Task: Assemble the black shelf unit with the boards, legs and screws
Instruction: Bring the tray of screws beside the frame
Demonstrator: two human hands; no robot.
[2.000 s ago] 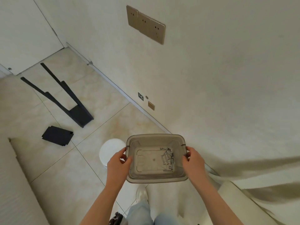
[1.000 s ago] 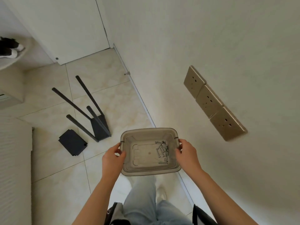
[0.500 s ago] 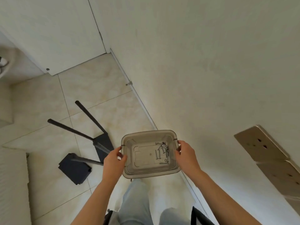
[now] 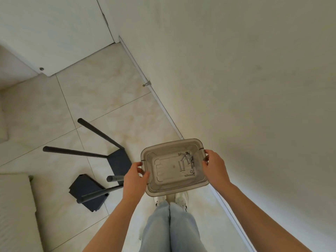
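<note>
I carry a smoky clear plastic tub (image 4: 160, 188) in front of me. My left hand (image 4: 135, 176) grips its left rim and my right hand (image 4: 214, 167) grips its right rim. Several metal screws (image 4: 187, 163) lie loose in the tub's right half. On the floor to the left stands a black board (image 4: 120, 163) with several long black legs (image 4: 98, 132) pointing up. A second, loose black board (image 4: 85, 192) lies flat beside it.
A white wall (image 4: 254, 88) runs close along my right, with a door stop (image 4: 147, 83) at its skirting. A white door (image 4: 54, 30) is at the far left. A pale cushioned edge (image 4: 16, 211) fills the lower left. My legs and shoes (image 4: 179, 199) are below the tub.
The view has swung away from the wall sockets and moved nearer the black parts on the floor. Both hands keep the same grip on the tub.
</note>
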